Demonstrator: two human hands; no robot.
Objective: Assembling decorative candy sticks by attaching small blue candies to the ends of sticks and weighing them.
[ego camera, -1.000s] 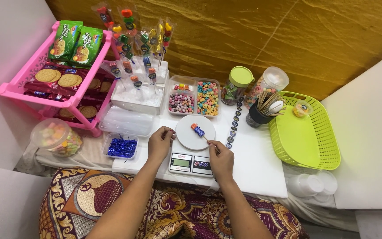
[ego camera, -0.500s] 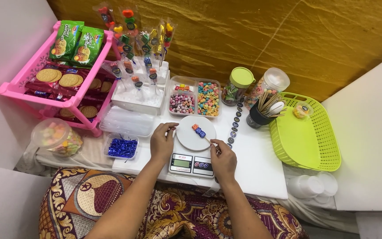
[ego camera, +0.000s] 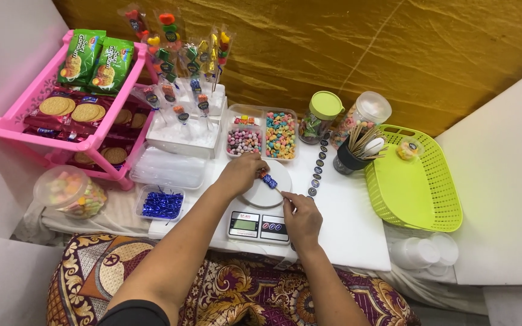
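The work in hand looks like threading sweets onto a thin wooden skewer (ego camera: 277, 189) over the round white pan of a small kitchen scale (ego camera: 260, 211), which stands at the near edge of the white table (ego camera: 345, 235). The right hand (ego camera: 302, 218) pinches the lower end of the skewer between thumb and forefinger, the other fingers curled in under the palm, so the stick slants up and to the left across the pan. The left hand (ego camera: 241, 172) has its fingers drawn together at the upper end of the skewer, touching the blue-wrapped candies (ego camera: 268, 179) already strung there — whether it presses a fresh piece on or only steadies the row is too small to tell. Both hands are thus closed on the same stick, one at each end, with the candies between them just above the scale's pan. As I judge it, the piece is partly built, and the next move calls for a steady stick and a push straight along its length, so that nothing already strung slips off. Just beyond the left hand sit the clear divided trays of small coloured sweets (ego camera: 264, 134) — within easy reach — and finished candy skewers (ego camera: 182, 78) stand upright in a white block behind them.
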